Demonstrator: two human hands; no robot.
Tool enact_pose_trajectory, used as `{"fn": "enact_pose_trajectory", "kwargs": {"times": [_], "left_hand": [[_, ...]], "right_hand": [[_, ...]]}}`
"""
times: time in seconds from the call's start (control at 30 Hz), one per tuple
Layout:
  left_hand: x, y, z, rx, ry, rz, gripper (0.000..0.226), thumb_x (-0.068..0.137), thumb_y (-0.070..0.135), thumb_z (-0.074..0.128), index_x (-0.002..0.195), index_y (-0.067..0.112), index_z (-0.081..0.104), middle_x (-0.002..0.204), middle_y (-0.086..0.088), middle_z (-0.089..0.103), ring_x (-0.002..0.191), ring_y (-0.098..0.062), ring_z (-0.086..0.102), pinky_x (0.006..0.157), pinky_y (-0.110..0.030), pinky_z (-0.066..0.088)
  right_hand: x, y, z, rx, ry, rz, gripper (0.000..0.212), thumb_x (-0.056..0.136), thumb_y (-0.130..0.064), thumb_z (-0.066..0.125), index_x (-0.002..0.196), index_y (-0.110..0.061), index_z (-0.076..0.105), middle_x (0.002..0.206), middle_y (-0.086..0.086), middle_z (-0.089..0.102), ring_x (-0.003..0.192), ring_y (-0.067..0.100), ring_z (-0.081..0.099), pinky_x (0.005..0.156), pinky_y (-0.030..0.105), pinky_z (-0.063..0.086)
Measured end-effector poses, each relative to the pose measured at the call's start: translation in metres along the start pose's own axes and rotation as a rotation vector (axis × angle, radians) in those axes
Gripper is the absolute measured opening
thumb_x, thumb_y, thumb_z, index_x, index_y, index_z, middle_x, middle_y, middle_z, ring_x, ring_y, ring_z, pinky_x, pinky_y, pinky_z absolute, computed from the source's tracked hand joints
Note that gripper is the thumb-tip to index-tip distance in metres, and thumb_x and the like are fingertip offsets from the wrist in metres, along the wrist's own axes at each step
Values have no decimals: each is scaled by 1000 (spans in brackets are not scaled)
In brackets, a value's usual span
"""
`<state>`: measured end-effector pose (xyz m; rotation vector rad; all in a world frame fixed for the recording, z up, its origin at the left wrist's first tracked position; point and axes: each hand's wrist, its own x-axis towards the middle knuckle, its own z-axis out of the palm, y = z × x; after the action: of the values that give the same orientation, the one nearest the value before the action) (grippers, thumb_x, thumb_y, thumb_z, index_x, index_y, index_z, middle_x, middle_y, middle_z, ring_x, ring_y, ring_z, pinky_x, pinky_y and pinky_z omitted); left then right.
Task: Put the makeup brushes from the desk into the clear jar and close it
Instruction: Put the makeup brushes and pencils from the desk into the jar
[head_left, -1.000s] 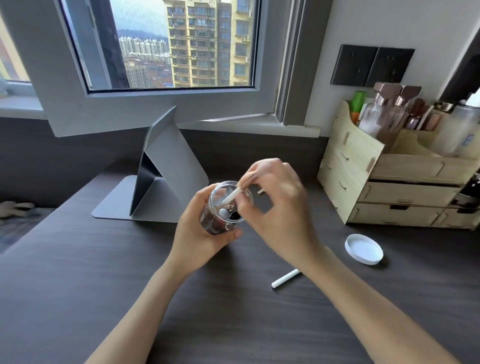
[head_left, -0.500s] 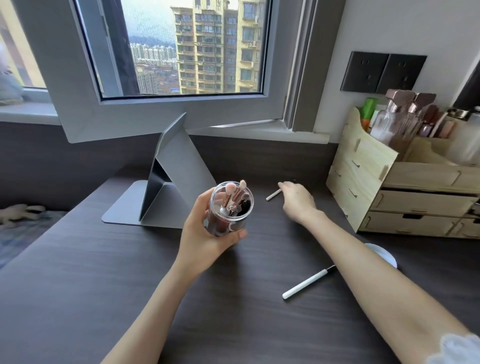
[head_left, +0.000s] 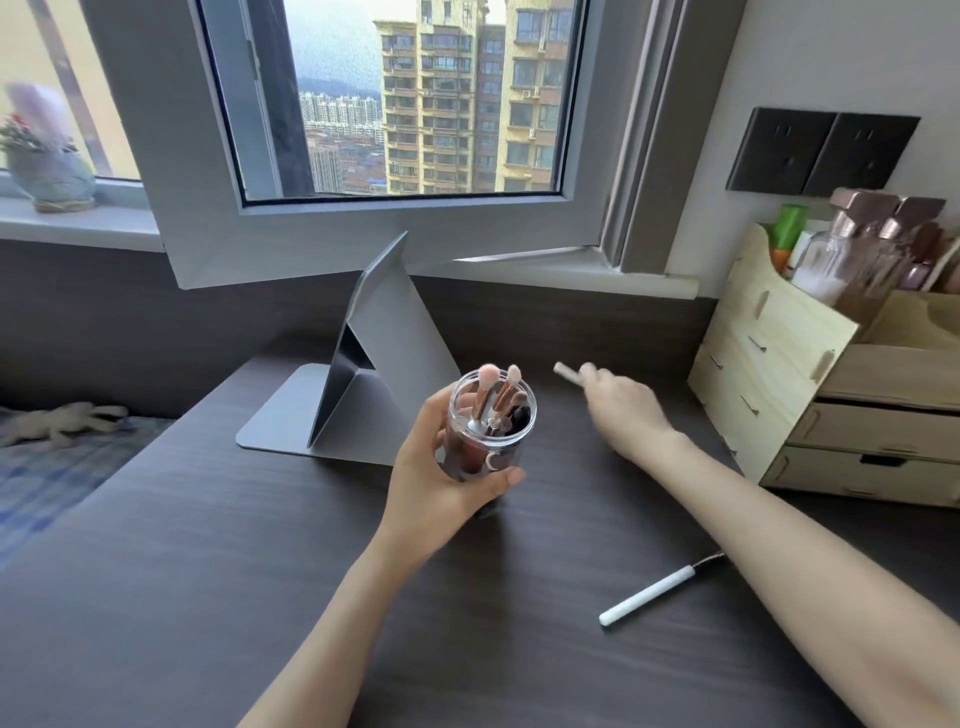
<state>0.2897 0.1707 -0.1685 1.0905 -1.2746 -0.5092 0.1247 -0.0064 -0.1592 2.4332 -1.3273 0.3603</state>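
Your right hand (head_left: 626, 410) now has its fingers pinched on the small white brush (head_left: 568, 373) at the back of the desk (head_left: 208, 571); half a second ago they were only reaching it, so that one's next for the jar. It's blurry, so the grip is my guess. Your left hand (head_left: 441, 483) stays wrapped around the open clear jar (head_left: 491, 423), brushes poking out. Another white brush (head_left: 657, 590) lies near your right forearm. The lid's hidden now, probably behind that arm.
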Motion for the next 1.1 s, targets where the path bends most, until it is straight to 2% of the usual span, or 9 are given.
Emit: {"fn": "enact_pose_trajectory", "kwargs": {"times": [0.1,0.2,0.33,0.47,0.6,0.73,0.9,1.0,1.1], "left_hand": [[0,1,0,-25,0,-8,81,59,-9,81,116,38,48,103,34,65,98,9,60,80,-5,42],[0,1,0,-23,3,-4,81,59,-7,82,117,39,49,106,33,64,101,8,60,82,-6,42],[-1,-1,0,-3,14,-3,82,57,2,86,115,49,50,109,26,65,104,4,60,84,-7,41],[-2,1,-2,1,2,-6,79,56,9,85,117,45,50,115,17,64,105,1,60,83,-8,42],[-3,0,-4,-11,-11,-19,80,55,8,87,119,41,51,115,10,67,107,0,60,84,-9,43],[-2,-4,-3,0,-23,-39,75,52,12,85,116,38,54,107,19,68,102,-1,62,82,-10,44],[-1,-5,-5,-28,-18,-41,81,51,17,86,124,24,52,114,11,67,106,-4,61,87,-15,45],[-2,-4,-7,-30,-29,-28,79,56,11,85,126,23,50,118,6,65,108,-4,60,87,-14,46],[-2,-4,-4,-29,-32,-18,77,57,6,86,123,26,51,116,11,63,105,1,60,86,-12,45]], "right_hand": [[-25,6,-48,416,321,86,23,95,-29,47,108,-17,62,80,11,66,71,37,63,54,35,41],[-53,-1,-125,606,463,-76,27,86,-42,53,101,-29,72,67,1,65,59,17,57,55,28,45],[-60,-28,-192,286,285,-337,15,80,-28,64,90,-31,76,70,-5,70,66,18,64,60,26,45],[-42,-70,-197,-94,-50,-554,38,80,1,47,108,-17,65,103,1,65,100,25,56,79,35,50],[-28,-88,-201,-187,-18,-562,11,87,-1,50,84,-12,52,68,-1,46,73,27,51,62,32,37],[-18,-91,-197,-43,-27,-505,26,83,-38,62,74,-18,48,60,-10,31,71,19,41,63,29,32],[-21,-73,-182,399,-95,-416,23,87,-35,58,85,-14,68,71,-8,58,69,13,55,66,28,47],[-43,-37,-180,539,-55,-334,16,88,-29,61,80,-18,69,66,-15,61,62,1,55,61,9,38],[-83,-1,-154,423,-362,-269,7,81,-30,68,82,-23,71,75,-14,65,72,0,57,66,9,41]]}}
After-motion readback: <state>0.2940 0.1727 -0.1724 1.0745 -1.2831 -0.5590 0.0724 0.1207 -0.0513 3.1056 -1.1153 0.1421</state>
